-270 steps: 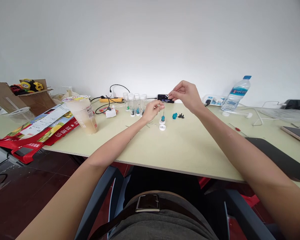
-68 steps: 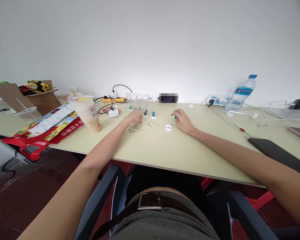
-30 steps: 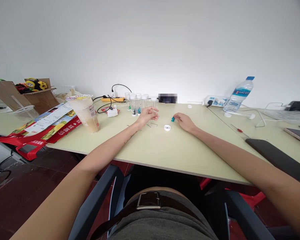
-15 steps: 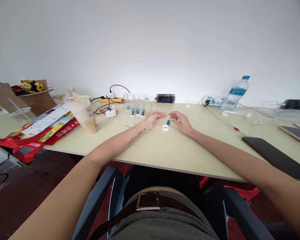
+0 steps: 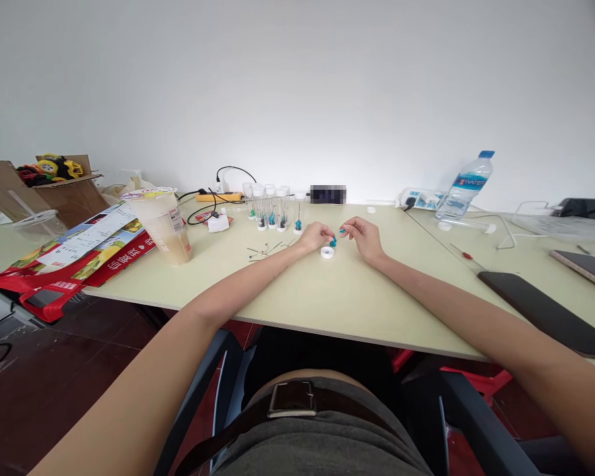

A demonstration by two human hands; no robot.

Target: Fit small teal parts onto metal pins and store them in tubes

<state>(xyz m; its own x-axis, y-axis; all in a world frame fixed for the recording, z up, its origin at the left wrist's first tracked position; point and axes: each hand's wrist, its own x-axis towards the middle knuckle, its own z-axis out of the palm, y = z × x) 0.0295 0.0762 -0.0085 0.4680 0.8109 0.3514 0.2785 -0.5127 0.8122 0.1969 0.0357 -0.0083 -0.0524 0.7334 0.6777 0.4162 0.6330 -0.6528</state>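
Observation:
My left hand rests on the pale green table, fingers curled and pinched on a small teal piece. My right hand lies just to its right, fingertips pinched near another tiny teal piece. A white round cap lies on the table right below both hands. Behind my left hand stands a row of clear tubes with white caps; several hold teal or dark bits. Thin metal pins lie scattered to the left of my left hand.
A lidded drink cup and a red bag with leaflets sit at the left, a cardboard box of toys beyond them. A water bottle, power strip and dark tablet are at the right. Cables run behind the tubes.
Both hands have come together over the white cap. My left hand has left the pins and now pinches a teal piece; my right hand has slid left to meet it.

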